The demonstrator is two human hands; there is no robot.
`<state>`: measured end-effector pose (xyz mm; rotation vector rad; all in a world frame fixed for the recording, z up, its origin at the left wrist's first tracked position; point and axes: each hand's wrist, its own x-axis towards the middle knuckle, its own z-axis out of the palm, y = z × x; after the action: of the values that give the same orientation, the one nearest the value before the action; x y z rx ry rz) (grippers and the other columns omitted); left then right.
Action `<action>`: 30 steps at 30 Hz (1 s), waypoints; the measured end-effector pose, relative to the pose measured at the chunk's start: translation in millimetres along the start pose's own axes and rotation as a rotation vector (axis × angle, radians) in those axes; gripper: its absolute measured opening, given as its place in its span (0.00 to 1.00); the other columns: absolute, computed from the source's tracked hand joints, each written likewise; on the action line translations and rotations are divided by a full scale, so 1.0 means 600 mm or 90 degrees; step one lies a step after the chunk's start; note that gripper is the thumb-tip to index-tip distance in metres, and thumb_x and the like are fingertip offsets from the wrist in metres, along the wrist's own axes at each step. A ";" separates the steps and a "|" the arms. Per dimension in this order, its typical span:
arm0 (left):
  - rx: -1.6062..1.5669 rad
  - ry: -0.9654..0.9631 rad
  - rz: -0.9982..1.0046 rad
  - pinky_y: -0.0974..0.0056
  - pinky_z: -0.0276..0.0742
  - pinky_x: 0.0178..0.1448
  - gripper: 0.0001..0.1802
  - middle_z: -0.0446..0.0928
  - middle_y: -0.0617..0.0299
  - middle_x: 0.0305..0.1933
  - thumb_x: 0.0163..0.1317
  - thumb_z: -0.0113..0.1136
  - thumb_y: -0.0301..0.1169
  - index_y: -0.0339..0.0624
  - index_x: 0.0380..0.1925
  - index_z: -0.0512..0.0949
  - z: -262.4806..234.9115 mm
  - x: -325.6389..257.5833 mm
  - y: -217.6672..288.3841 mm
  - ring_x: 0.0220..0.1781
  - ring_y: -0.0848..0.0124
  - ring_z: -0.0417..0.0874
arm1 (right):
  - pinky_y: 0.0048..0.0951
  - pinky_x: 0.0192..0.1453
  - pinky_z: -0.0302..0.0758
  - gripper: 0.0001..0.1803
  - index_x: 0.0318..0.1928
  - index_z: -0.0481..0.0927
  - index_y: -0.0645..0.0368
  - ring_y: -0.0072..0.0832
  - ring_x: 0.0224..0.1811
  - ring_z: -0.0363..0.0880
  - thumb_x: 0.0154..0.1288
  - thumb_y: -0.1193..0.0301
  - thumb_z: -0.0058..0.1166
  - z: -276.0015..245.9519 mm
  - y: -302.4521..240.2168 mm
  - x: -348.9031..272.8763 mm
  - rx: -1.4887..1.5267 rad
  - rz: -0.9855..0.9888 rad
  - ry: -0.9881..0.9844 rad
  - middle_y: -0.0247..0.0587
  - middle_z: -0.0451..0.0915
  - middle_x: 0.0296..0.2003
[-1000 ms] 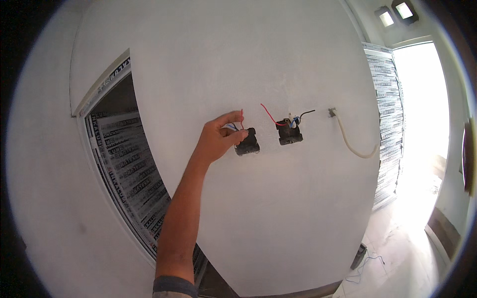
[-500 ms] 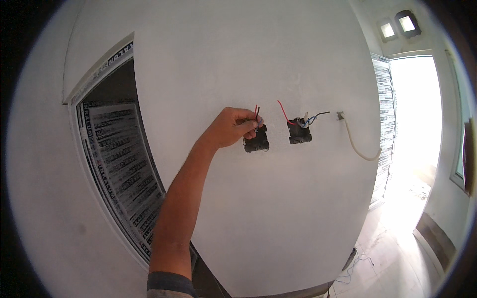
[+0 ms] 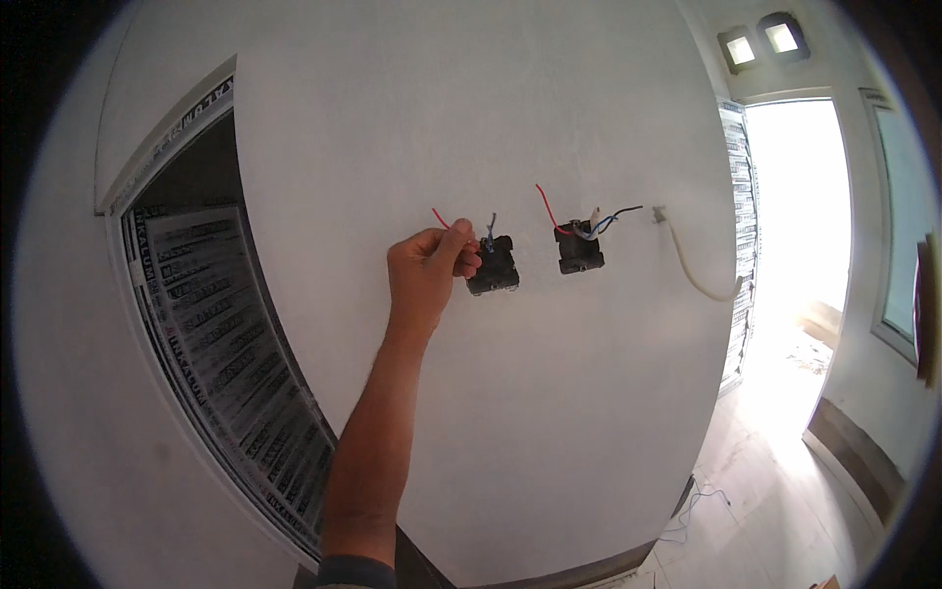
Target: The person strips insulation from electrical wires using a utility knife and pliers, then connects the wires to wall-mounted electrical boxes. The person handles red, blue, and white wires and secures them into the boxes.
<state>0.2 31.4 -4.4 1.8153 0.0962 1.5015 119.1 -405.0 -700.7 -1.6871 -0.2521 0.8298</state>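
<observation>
Firmly pinching the red wire in the left hand, just beside the wall box. Best drawn straight outward, clear of the grey strands right of the grip.

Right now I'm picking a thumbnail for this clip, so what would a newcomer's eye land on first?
Mid-frame, a raised hand pinches wires, one of them a red wire, at the left wall box, a dark recess in the white wall. Just right of it, a second wall box sprouts red, blue and black wires. At far right, a sunlit doorway glares.
</observation>
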 end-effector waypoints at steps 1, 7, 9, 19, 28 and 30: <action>-0.055 0.007 -0.018 0.69 0.83 0.36 0.13 0.85 0.58 0.31 0.70 0.66 0.34 0.32 0.38 0.86 0.003 0.000 0.000 0.31 0.75 0.85 | 0.25 0.19 0.67 0.08 0.30 0.82 0.54 0.17 0.19 0.69 0.68 0.76 0.55 -0.005 0.012 0.006 0.054 -0.023 -0.024 0.26 0.76 0.20; 0.155 -0.034 0.265 0.66 0.85 0.40 0.08 0.86 0.57 0.38 0.65 0.68 0.25 0.35 0.42 0.83 0.011 -0.001 -0.041 0.35 0.70 0.87 | 0.26 0.20 0.67 0.09 0.31 0.82 0.55 0.17 0.19 0.69 0.69 0.77 0.53 0.002 0.036 -0.001 -0.017 0.024 -0.005 0.24 0.75 0.21; 0.268 -0.024 0.370 0.64 0.85 0.42 0.08 0.86 0.56 0.39 0.63 0.70 0.23 0.37 0.42 0.82 0.007 0.002 -0.050 0.37 0.69 0.88 | 0.26 0.19 0.67 0.08 0.30 0.82 0.54 0.16 0.19 0.68 0.69 0.76 0.54 0.013 0.022 -0.019 -0.098 0.013 0.056 0.23 0.74 0.20; 0.332 0.146 0.423 0.65 0.81 0.34 0.07 0.83 0.60 0.31 0.60 0.72 0.24 0.40 0.36 0.82 0.038 -0.036 -0.054 0.29 0.69 0.84 | 0.27 0.20 0.68 0.08 0.26 0.79 0.53 0.18 0.19 0.72 0.62 0.72 0.62 0.013 -0.046 -0.055 0.027 0.029 0.052 0.26 0.74 0.19; 0.303 0.008 0.402 0.69 0.81 0.32 0.08 0.86 0.58 0.33 0.63 0.72 0.29 0.37 0.38 0.85 0.168 -0.059 -0.038 0.30 0.74 0.86 | 0.30 0.25 0.75 0.08 0.22 0.78 0.47 0.25 0.22 0.77 0.45 0.70 0.67 -0.026 0.121 0.091 -0.330 -0.265 -0.002 0.28 0.77 0.20; 0.311 0.012 0.391 0.69 0.82 0.33 0.09 0.86 0.57 0.34 0.63 0.72 0.29 0.36 0.39 0.85 0.190 -0.034 -0.040 0.31 0.73 0.86 | 0.30 0.24 0.74 0.06 0.23 0.80 0.49 0.24 0.21 0.76 0.51 0.70 0.66 -0.047 0.118 0.112 -0.408 -0.421 0.020 0.27 0.77 0.19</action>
<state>102.3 -18.7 -36.7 2.3585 -0.1069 2.0504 167.7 -409.4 -789.9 -2.0070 -1.0765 0.2202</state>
